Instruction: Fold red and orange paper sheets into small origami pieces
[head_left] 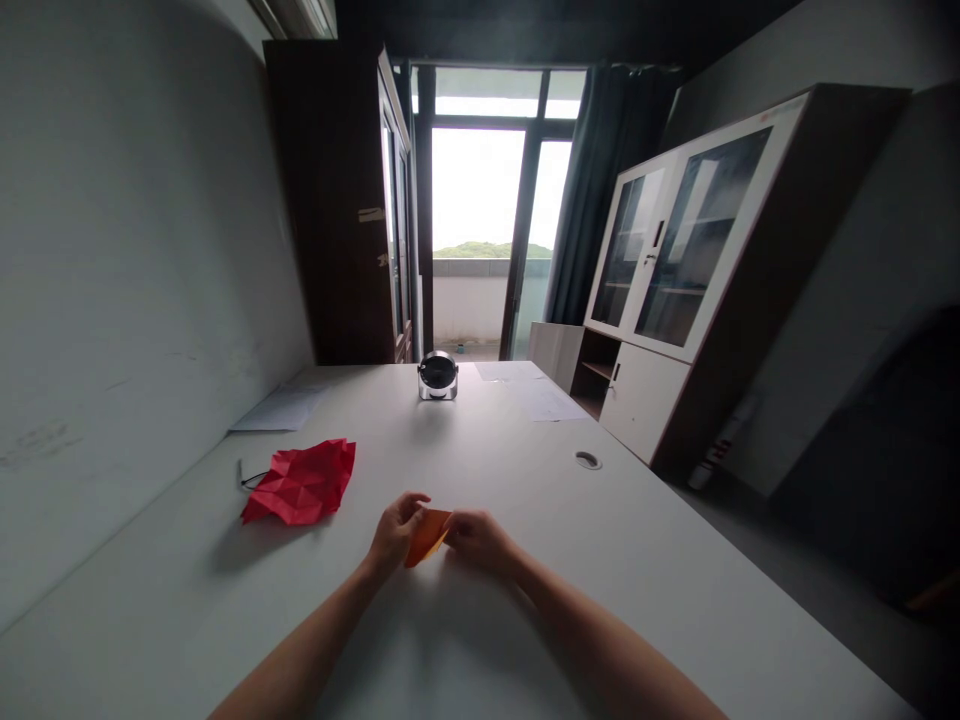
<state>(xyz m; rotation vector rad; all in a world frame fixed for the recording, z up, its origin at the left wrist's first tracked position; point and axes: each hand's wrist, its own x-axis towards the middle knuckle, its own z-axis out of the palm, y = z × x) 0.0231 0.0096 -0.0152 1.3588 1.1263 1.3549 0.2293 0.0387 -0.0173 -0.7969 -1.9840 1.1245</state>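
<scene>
A small folded piece of orange paper [427, 535] is held just above the white table [525, 600], between both hands. My left hand [394, 534] pinches its left side with the fingers closed on it. My right hand [478, 539] grips its right edge, fingers curled. A crumpled, creased sheet of red paper [301, 482] lies on the table to the left, apart from both hands.
A small round black and silver device [437, 376] stands at the table's far end. White sheets [279, 409] [547, 402] lie at the far left and far right. A cable hole [588, 460] sits right of centre. A wall runs along the left; cabinets [675, 290] stand right.
</scene>
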